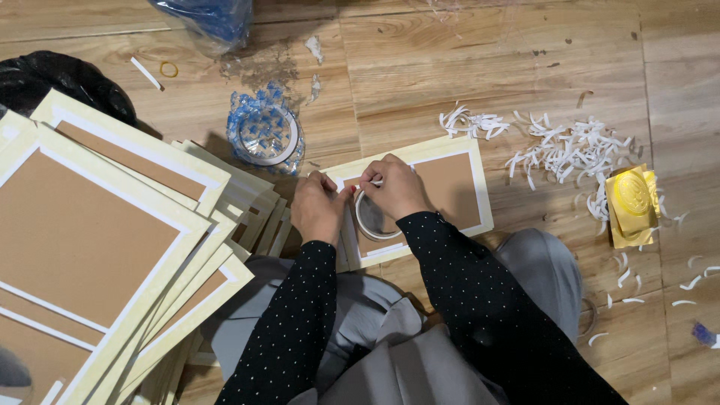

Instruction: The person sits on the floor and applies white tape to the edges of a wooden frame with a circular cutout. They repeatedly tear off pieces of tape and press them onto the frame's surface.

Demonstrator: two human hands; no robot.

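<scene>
Wooden floor [465, 67], littered with white paper strips [570, 146]. Left hand [319, 206] presses fingers down on a cream-bordered brown card [450, 180]; right hand [397, 187] pinches a tape end above the tape roll [373, 217] resting on that card. Stacked cards [112, 232] lie left.

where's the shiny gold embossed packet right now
In the head view, the shiny gold embossed packet lies on the wooden floor at far right, beside the scattered white paper strips.

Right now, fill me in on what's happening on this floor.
A person sits on the wooden floor with a cream-bordered brown cardboard panel in front. The right hand holds a white tape roll on the panel, the left hand beside it. Stacked matching panels lie left; white paper strips scatter right.
</scene>
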